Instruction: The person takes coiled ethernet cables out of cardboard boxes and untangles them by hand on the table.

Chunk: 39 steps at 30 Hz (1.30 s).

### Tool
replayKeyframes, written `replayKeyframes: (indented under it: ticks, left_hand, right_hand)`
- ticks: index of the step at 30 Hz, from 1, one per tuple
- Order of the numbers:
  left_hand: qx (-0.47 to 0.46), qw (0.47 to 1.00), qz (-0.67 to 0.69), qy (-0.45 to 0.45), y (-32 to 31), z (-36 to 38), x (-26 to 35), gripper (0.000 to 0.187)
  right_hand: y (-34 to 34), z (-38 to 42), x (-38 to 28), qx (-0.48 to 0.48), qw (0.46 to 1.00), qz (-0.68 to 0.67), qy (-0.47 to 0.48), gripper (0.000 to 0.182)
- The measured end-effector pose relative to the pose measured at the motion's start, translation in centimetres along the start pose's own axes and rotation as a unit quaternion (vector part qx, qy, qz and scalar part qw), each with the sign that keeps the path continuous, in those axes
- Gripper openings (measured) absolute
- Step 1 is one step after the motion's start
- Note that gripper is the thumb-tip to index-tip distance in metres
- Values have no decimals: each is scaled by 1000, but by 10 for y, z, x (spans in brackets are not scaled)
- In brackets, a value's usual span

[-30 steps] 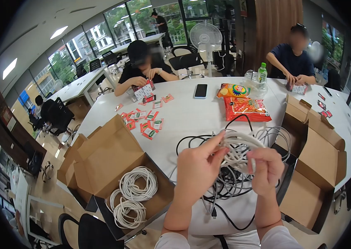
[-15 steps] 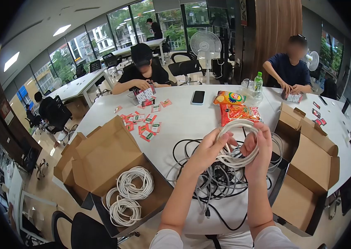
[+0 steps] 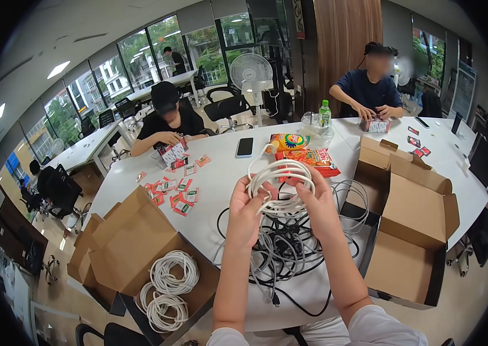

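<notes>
A coiled white cable (image 3: 281,206) is held up between my two hands over the table. My left hand (image 3: 246,214) is closed round the coil's left side, thumb on the inner loops. My right hand (image 3: 317,202) grips the right side, its thumb pressed on the loops. A loose end of the cable sticks up at the coil's upper left. Below my hands lies a tangle of black and grey cables (image 3: 287,248). To the left, an open cardboard box (image 3: 140,242) holds two coiled white cables (image 3: 173,273).
Another open cardboard box (image 3: 405,265) stands at the right. Snack bags (image 3: 307,160), a phone (image 3: 244,147), a green bottle (image 3: 324,113) and small red-and-white packets (image 3: 180,196) lie farther back. Two people sit across the white table (image 3: 221,176), handling small boxes.
My view has turned right, so the scene sits farther left. My hands have shifted round the coil to grip both sides, and a loose cable end now stands up at its upper left.
</notes>
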<state>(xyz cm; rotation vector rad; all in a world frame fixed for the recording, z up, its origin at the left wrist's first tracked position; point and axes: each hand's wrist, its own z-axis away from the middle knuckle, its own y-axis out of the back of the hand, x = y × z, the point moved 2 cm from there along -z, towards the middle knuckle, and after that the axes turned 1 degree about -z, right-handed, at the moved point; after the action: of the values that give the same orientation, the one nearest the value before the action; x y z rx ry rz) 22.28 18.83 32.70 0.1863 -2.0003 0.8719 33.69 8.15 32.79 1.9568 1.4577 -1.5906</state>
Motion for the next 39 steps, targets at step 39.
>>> replayKeyframes:
  ticks: [39]
  left_hand:
    - [34, 974, 225, 9, 8, 6, 6, 38]
  right_hand:
    - [-12, 9, 26, -68, 976, -145, -148, 32]
